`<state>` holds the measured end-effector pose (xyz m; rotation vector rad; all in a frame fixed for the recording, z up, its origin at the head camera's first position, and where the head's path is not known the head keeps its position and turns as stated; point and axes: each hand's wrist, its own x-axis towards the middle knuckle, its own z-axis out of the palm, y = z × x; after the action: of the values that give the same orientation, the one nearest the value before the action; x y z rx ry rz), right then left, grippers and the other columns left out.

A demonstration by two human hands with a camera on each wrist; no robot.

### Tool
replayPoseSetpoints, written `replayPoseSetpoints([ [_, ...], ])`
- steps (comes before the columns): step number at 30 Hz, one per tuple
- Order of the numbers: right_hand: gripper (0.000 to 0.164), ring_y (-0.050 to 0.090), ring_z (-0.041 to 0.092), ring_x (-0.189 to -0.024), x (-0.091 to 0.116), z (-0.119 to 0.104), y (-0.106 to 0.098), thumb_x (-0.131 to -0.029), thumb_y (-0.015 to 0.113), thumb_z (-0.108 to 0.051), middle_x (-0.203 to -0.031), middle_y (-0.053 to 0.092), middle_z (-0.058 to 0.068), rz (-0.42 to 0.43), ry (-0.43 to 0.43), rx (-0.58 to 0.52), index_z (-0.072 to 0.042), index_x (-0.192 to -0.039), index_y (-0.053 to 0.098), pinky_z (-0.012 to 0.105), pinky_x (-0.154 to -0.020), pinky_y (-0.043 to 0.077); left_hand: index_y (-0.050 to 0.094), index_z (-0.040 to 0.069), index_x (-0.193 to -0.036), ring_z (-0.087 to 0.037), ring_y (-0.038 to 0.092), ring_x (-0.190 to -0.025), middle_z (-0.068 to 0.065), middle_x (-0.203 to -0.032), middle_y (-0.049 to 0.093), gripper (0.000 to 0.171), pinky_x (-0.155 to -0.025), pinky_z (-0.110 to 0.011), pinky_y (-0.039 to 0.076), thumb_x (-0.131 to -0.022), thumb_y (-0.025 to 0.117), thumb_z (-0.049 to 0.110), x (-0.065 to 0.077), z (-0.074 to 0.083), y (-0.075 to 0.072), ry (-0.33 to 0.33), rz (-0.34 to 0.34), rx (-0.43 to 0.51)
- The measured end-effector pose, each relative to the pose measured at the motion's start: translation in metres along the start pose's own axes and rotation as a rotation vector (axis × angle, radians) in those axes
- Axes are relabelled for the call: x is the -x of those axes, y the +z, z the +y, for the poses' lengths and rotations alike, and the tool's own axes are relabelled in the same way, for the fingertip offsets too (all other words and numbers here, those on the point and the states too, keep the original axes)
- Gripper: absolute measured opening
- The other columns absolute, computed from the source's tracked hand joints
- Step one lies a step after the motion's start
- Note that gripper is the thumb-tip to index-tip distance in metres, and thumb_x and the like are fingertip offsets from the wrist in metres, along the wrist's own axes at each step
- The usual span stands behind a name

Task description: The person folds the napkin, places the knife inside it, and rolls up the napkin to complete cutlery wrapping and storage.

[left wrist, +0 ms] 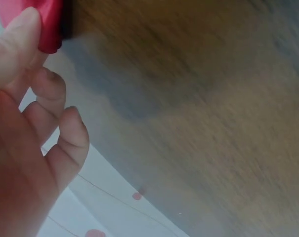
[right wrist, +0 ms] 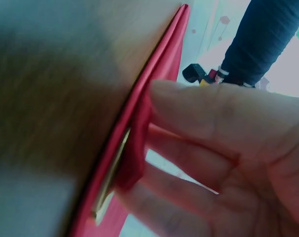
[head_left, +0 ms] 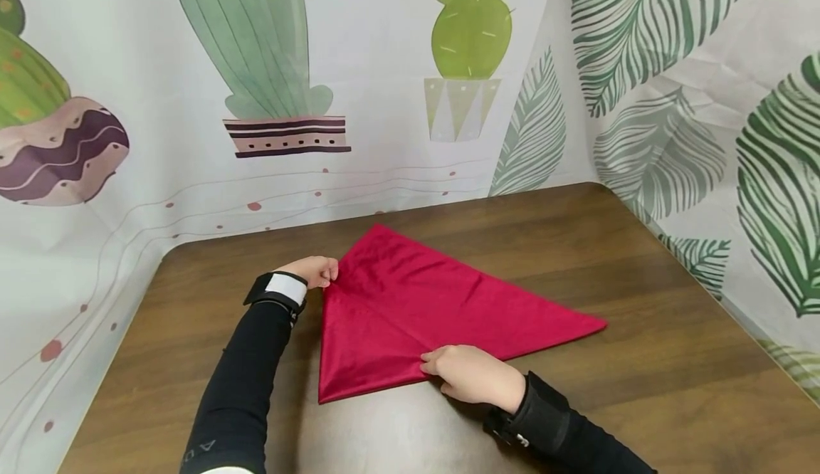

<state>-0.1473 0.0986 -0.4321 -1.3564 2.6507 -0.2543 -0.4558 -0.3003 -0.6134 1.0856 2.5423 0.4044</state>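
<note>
A shiny red cloth [head_left: 410,303] lies on the wooden table, folded into a pointed shape with a long tip toward the right. My left hand [head_left: 317,270] pinches its left edge; in the left wrist view the thumb [left wrist: 23,29] presses on a bit of red fabric, while other fingers curl below. At the near edge my right hand [head_left: 474,374] grips the cloth between thumb and fingers. In the right wrist view layers of the cloth [right wrist: 139,128] stand slightly apart beside the thumb, with a thin pale gold strip between them.
The brown table [head_left: 640,388] has rounded far corners and a bright sheen near its front. Behind it hangs a white curtain [head_left: 384,161] printed with cacti, and leaf-patterned fabric [head_left: 673,68] covers the right side. Black sleeves and wrist straps [head_left: 544,417] cover both arms.
</note>
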Motion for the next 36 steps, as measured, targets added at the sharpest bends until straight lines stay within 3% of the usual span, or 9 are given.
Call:
replayPoseSetpoints([
  [5, 0.025, 0.058, 0.011, -0.095, -0.003, 0.012, 0.002, -0.074, 0.067, -0.007, -0.101, 0.064, 0.002, 0.038, 0.008, -0.065, -0.007, -0.100, 0.067, 0.021, -0.077, 0.045, 0.055, 0.028, -0.073, -0.008, 0.047, -0.060, 0.010, -0.065, 0.052, 0.018, -0.053, -0.023, 0.036, -0.077, 0.065, 0.012, -0.007, -0.026, 0.013, -0.002, 0.017, -0.001],
  [11, 0.018, 0.058, 0.007, -0.083, -0.005, 0.027, 0.006, -0.073, 0.069, -0.006, -0.086, 0.064, -0.003, 0.079, -0.022, -0.120, -0.008, -0.091, 0.070, 0.017, -0.072, 0.044, 0.058, 0.020, -0.071, -0.013, 0.046, -0.060, 0.004, -0.064, 0.054, 0.012, -0.054, -0.026, 0.038, -0.081, 0.063, 0.021, -0.005, -0.014, 0.011, -0.042, 0.012, -0.024],
  [17, 0.009, 0.056, 0.006, -0.073, -0.005, 0.037, 0.006, -0.071, 0.071, -0.007, -0.076, 0.062, -0.005, 0.096, -0.043, -0.149, -0.009, -0.080, 0.068, 0.016, -0.067, 0.044, 0.056, 0.017, -0.070, -0.016, 0.045, -0.059, 0.002, -0.063, 0.053, 0.019, -0.054, -0.028, 0.038, -0.079, 0.066, 0.030, 0.012, 0.042, -0.015, -0.071, 0.001, 0.033],
  [20, 0.007, 0.055, 0.004, -0.068, -0.005, 0.039, 0.005, -0.070, 0.071, -0.004, -0.071, 0.060, -0.006, 0.109, -0.059, -0.163, -0.009, -0.074, 0.067, 0.015, -0.063, 0.044, 0.057, 0.014, -0.070, -0.018, 0.048, -0.063, -0.001, -0.065, 0.054, 0.019, -0.059, -0.031, 0.041, -0.079, 0.066, 0.028, 0.017, 0.070, -0.028, -0.167, -0.038, 0.036],
  [21, 0.007, 0.055, 0.004, -0.067, -0.005, 0.040, 0.004, -0.070, 0.070, -0.003, -0.069, 0.059, -0.006, 0.110, -0.061, -0.166, -0.009, -0.072, 0.067, 0.014, -0.062, 0.043, 0.056, 0.016, -0.068, -0.015, 0.047, -0.062, 0.002, -0.064, 0.053, 0.019, -0.057, -0.028, 0.040, -0.078, 0.067, 0.030, 0.018, 0.071, -0.028, -0.141, -0.011, 0.036],
  [24, 0.008, 0.055, 0.003, -0.066, -0.005, 0.040, 0.003, -0.070, 0.069, 0.000, -0.068, 0.059, -0.006, 0.111, -0.062, -0.181, -0.008, -0.070, 0.067, 0.013, -0.061, 0.043, 0.057, 0.020, -0.065, -0.012, 0.049, -0.062, 0.006, -0.063, 0.054, 0.019, -0.058, -0.027, 0.041, -0.075, 0.070, 0.029, 0.020, 0.083, -0.034, -0.175, 0.024, -0.026],
  [27, 0.008, 0.055, 0.004, -0.067, -0.005, 0.041, 0.002, -0.070, 0.068, 0.000, -0.069, 0.059, -0.006, 0.114, -0.064, -0.183, -0.007, -0.071, 0.067, 0.013, -0.061, 0.043, 0.057, 0.018, -0.063, -0.014, 0.049, -0.061, 0.005, -0.062, 0.054, 0.018, -0.060, -0.028, 0.042, -0.073, 0.072, 0.023, 0.033, 0.127, -0.055, -0.199, 0.061, -0.056],
  [31, 0.008, 0.056, 0.005, -0.068, -0.005, 0.041, 0.003, -0.070, 0.068, 0.002, -0.070, 0.060, -0.004, 0.115, -0.071, -0.189, -0.006, -0.072, 0.068, 0.014, -0.061, 0.044, 0.054, 0.006, -0.066, -0.022, 0.049, -0.067, -0.004, -0.064, 0.051, 0.020, -0.065, -0.033, 0.042, -0.072, 0.072, 0.012, 0.054, 0.207, -0.089, -0.303, 0.077, -0.106],
  [36, 0.010, 0.057, 0.007, -0.068, -0.005, 0.041, 0.003, -0.069, 0.067, 0.004, -0.070, 0.062, -0.002, 0.106, -0.068, -0.206, -0.005, -0.074, 0.068, 0.015, -0.061, 0.044, 0.045, 0.008, -0.062, -0.019, 0.045, -0.061, -0.002, -0.059, 0.044, 0.027, -0.059, -0.028, 0.037, -0.074, 0.069, 0.009, 0.060, 0.230, -0.088, -0.365, 0.136, -0.174],
])
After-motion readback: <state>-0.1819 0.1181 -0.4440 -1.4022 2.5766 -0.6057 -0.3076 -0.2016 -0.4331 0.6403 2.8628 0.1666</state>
